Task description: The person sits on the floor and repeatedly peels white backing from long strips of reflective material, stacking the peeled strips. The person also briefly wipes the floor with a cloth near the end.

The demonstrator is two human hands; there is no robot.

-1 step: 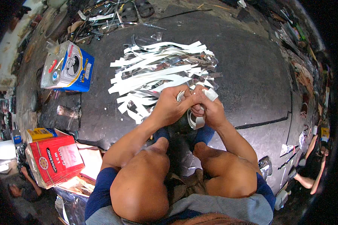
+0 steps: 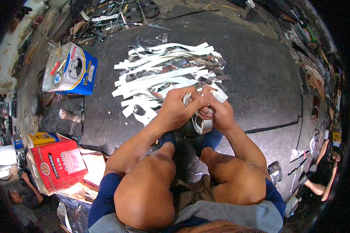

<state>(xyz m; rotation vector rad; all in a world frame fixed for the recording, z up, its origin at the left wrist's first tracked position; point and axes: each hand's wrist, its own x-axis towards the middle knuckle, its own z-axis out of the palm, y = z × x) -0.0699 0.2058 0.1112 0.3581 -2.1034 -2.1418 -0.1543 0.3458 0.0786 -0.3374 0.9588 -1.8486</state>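
Note:
Both hands meet in front of my knees, over the near edge of a loose pile of white strips (image 2: pixel 155 73), some with shiny grey or brownish sides. My left hand (image 2: pixel 177 108) is closed, with folded white strip ends showing above its curled fingers. Against it, my right hand (image 2: pixel 221 113) pinches a white strip (image 2: pixel 205 127) that curls into a loop below the fingers. A flat white end sticks out above the right hand. The fingers overlap, so where one strip passes between the hands is hidden.
At the left stands a blue and white can (image 2: pixel 79 73); nearer me is a red carton (image 2: pixel 58 165). Scraps and scissor-like tools (image 2: pixel 116 23) lie at the far left. Another person's limbs (image 2: pixel 319 186) show at the right edge, and another person (image 2: pixel 27 194) at the lower left.
My right hand has shifted very slightly, and the strip's upper end and hanging loop have turned a little. Both hands keep their hold; the pile stays almost the same.

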